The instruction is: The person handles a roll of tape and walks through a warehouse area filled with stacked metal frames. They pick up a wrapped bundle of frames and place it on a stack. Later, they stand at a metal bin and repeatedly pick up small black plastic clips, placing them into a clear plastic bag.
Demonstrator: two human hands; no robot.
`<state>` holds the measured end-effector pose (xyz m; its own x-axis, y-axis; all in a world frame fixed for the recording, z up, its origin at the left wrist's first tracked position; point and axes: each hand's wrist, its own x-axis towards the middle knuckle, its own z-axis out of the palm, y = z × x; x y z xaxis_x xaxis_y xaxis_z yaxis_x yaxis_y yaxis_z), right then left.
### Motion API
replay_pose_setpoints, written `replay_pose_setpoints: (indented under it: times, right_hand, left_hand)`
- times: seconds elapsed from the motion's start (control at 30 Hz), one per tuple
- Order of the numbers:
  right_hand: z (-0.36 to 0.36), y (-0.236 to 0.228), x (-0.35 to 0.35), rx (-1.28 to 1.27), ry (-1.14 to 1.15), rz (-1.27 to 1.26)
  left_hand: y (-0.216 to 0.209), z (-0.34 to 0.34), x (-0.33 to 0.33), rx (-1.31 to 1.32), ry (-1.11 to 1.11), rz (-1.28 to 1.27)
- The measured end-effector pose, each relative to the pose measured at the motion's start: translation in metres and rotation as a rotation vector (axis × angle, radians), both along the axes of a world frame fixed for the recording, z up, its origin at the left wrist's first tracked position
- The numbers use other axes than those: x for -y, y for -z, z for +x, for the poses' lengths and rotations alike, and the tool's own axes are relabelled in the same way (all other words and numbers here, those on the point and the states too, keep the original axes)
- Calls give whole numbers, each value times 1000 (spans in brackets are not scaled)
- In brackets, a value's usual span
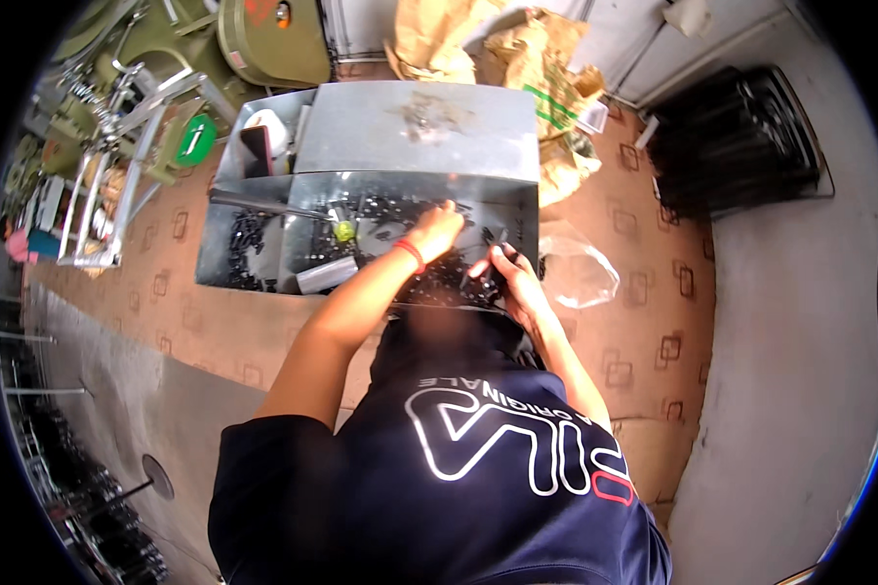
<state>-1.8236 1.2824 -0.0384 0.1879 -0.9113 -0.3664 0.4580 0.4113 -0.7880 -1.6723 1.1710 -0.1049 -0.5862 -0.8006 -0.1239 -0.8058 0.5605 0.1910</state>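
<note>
A grey metal box (415,117) with several compartments stands in front of me, and small black parts (254,239) lie scattered in its open sections. My left hand (437,230), with a red band at the wrist, is over the middle compartment, its fingers curled together above the black parts. What they hold, if anything, is too small to make out. To its right, at the box's near right corner, my right hand (519,277) is closed around a dark piece (496,278). Its exact kind is not clear.
A white cylinder (328,276) and a yellow-green item (343,231) lie in the box. A white container (266,129) and a dark phone-like slab (256,151) sit at its back left. Paper bags (546,68), a clear plastic bag (580,268) and green machinery (273,44) surround it.
</note>
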Motion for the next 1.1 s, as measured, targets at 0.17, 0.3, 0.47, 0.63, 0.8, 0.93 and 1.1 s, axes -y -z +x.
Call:
replay_pose_setpoints:
  times: [0.17,0.3,0.47,0.63,0.8,0.93,1.1]
  right_hand:
    - [-2,1,0,67,17,8]
    - [-2,6,0,32,27,33]
    - [0,16,3,-11,88,83]
    - [1,10,2,25,125,101]
    - [-1,20,2,-24,171,23]
    - [-4,22,2,-37,176,-18]
    - [-2,17,1,-39,241,-26]
  left_hand:
    - [-1,2,2,-22,3,24]
    - [-2,3,1,-55,-6,67]
    - [-9,8,-2,-45,-5,160]
    - [-31,8,-15,-240,8,256]
    - [-43,-3,-38,-679,101,733]
    - [-36,-4,-56,-824,15,889]
    - [-38,0,-58,-924,-90,1019]
